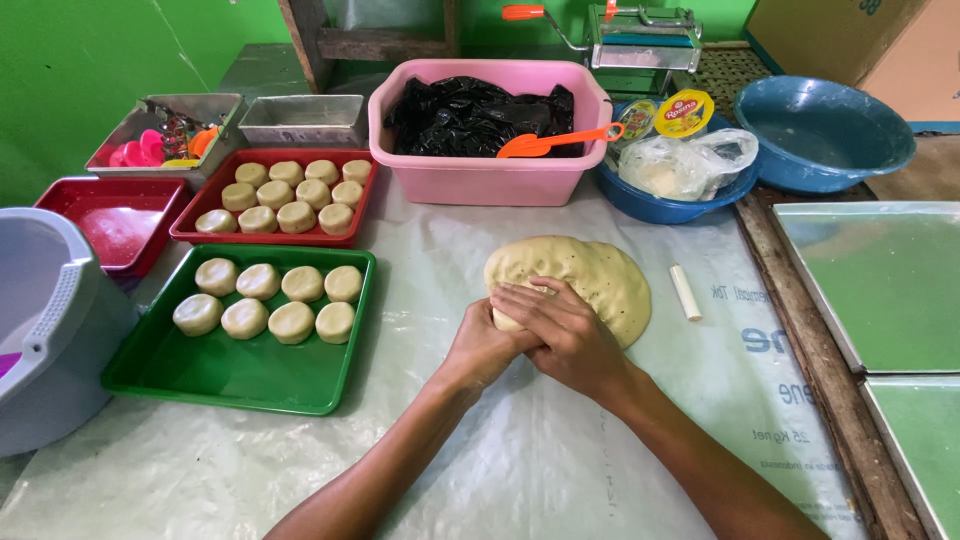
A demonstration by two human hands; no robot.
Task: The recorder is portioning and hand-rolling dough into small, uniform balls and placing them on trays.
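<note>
A large flat mass of pale dough lies on the plastic-covered table. Both hands press together on its near edge. My right hand lies on top, fingers curled over a lump of the dough. My left hand sits under and beside it, closed against the same lump. A green tray at the left holds several round dough pucks. Behind it a red tray holds several more pucks.
A pink tub with black plastic and an orange spatula stands behind the dough. Two blue bowls and a pasta roller are at the back right. A short white stick, metal sheets and a grey bucket flank the work area.
</note>
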